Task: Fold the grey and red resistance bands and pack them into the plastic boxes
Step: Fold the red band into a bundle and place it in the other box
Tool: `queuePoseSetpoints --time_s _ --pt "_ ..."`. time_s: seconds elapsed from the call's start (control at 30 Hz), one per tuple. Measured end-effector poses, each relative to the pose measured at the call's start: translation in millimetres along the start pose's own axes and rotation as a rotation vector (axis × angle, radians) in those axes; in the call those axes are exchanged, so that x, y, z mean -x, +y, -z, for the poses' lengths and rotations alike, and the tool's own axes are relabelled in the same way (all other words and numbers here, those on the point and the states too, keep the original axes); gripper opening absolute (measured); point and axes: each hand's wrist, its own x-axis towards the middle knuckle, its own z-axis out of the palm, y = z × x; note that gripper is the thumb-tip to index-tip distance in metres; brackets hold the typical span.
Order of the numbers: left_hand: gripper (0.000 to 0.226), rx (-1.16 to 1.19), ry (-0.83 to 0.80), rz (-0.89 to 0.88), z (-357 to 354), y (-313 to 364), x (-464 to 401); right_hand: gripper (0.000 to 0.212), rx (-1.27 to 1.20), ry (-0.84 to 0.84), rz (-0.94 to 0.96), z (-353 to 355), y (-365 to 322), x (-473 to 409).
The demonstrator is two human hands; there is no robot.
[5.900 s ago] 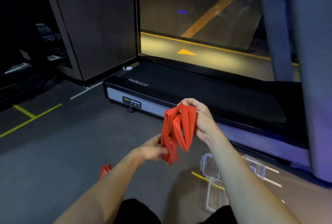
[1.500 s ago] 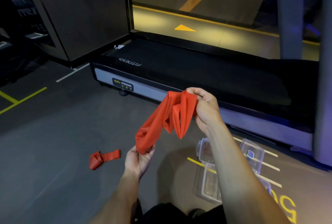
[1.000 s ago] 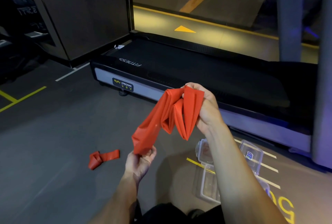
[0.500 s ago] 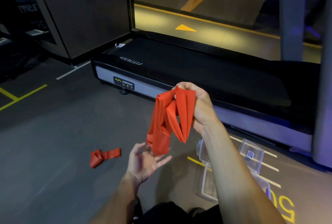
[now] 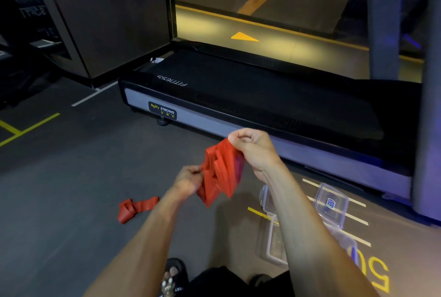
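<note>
Your right hand (image 5: 254,147) is raised in front of you, fingers curled, pinching the top of the red resistance band (image 5: 220,172) so that its gathered folds hang down in several layers. Your left hand (image 5: 188,181) is lower and to the left, fingers curled onto the band's left edge about halfway down the bundle. The band is held in the air above the grey floor (image 5: 71,189), touching nothing but your two hands.

A second red band (image 5: 136,208) lies bunched on the floor to the left of your left forearm, well apart from the held one.

The clear plastic boxes (image 5: 330,205) sit on the floor to the right, partly hidden behind your right forearm; one is open with its lid tilted up. Whether anything is packed inside cannot be told.

A black treadmill (image 5: 250,96) runs across the view beyond your hands. Yellow lines mark the floor.
</note>
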Motion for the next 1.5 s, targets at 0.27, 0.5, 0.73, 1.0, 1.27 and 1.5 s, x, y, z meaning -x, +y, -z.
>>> queuePoseSetpoints --time_s 0.27,0.5,0.73,1.0,1.27,1.5 --pt "0.022 -0.081 0.103 0.102 33 -40 -9 0.017 -0.075 0.095 0.071 8 -10 -1" --pt "0.038 -0.067 -0.087 0.047 24 -51 2 0.017 -0.109 0.078 0.118 1 -15 4" --pt "0.031 -0.061 0.044 0.207 11 -51 -3 0.011 -0.104 0.072 0.144 1 -18 7" --pt "0.025 0.021 -0.038 0.221 9 -67 -7 0.014 -0.166 -0.007 0.112 -2 -20 8" --pt "0.042 0.084 -0.156 0.061 2 -55 -7 0.014 -0.175 -0.047 0.058 2 -20 8" --pt "0.024 0.057 -0.17 0.0 -5 -56 -9 0.012 -0.175 -0.037 0.044 3 -20 7"
